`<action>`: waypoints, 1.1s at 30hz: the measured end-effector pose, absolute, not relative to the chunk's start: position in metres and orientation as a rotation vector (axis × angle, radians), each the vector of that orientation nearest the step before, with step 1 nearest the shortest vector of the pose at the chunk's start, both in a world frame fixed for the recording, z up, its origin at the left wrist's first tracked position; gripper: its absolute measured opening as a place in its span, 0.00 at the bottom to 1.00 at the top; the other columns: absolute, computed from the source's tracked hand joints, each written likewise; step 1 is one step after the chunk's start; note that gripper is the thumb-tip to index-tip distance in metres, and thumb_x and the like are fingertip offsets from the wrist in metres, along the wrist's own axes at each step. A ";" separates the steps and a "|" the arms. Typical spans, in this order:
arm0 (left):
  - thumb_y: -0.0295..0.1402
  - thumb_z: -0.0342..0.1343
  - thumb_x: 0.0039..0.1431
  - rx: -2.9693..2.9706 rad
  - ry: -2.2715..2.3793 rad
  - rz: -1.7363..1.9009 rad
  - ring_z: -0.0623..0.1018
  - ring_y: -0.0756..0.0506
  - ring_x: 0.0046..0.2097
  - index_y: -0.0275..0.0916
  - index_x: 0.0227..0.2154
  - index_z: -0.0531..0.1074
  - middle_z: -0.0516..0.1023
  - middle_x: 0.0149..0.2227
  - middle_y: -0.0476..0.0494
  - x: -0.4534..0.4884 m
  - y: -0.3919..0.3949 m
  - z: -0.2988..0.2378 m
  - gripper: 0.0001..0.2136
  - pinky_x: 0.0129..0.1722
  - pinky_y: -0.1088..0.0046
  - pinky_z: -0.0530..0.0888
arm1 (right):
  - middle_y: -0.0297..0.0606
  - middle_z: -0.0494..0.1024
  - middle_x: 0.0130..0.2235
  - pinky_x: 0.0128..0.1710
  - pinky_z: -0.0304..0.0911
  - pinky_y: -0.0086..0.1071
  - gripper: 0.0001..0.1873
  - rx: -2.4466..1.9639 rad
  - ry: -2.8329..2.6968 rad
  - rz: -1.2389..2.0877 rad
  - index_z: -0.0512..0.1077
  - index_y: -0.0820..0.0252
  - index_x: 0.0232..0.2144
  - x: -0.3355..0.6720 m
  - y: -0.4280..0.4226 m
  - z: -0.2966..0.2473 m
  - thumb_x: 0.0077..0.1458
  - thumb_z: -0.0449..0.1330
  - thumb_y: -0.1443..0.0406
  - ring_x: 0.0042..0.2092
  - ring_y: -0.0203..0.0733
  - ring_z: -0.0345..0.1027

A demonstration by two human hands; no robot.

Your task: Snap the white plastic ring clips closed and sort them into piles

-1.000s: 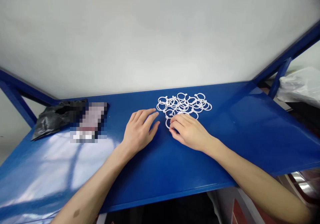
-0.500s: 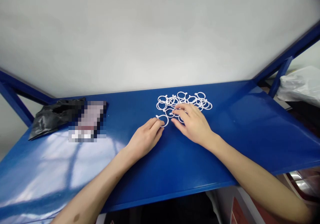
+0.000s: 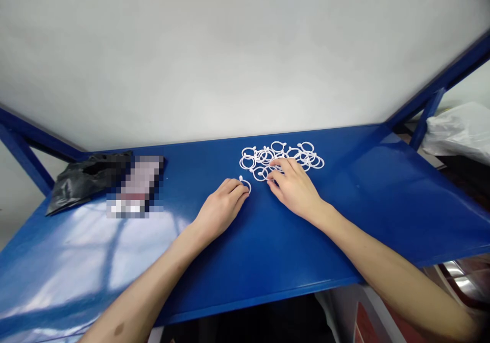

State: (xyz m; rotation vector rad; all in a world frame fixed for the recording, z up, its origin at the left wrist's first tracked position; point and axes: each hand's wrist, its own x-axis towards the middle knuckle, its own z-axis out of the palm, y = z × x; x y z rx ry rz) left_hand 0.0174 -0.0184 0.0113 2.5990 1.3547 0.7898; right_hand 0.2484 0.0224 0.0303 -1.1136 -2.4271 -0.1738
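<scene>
Several white plastic rings [image 3: 265, 155], each with a small knob-like eyelet, lie overlapping in a loose pile towards the back of the blue table. My left hand [image 3: 224, 202] is closed at the pile's near left, its fingers on a single white ring [image 3: 250, 185] whose left part they hide. At the pile's front edge is my right hand [image 3: 296, 186], with bent fingers over the rings. Its thumb and index finger come together on the edge of one ring, and the hand covers part of the pile.
A black plastic bag [image 3: 72, 182] lies on the left of the blue table [image 3: 214, 287], beside a pixelated flat object [image 3: 140, 179]. Behind the table rises a white wall [image 3: 245, 52]. Blue frame bars flank both sides; a clear plastic bag [image 3: 459, 131] sits beyond the right one.
My left hand has shifted slightly left with its ring, covering more of it. My right hand has moved slightly right, and its thumb and index finger have closed together at a ring.
</scene>
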 end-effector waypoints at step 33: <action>0.29 0.51 0.70 2.843 1.307 0.925 0.75 0.46 0.38 0.38 0.38 0.70 0.78 0.36 0.46 0.018 -0.020 0.023 0.04 0.39 0.67 0.72 | 0.39 0.79 0.43 0.46 0.64 0.40 0.06 -0.889 -2.575 -0.022 0.77 0.58 0.37 0.239 0.030 0.022 0.65 0.61 0.63 0.46 0.47 0.65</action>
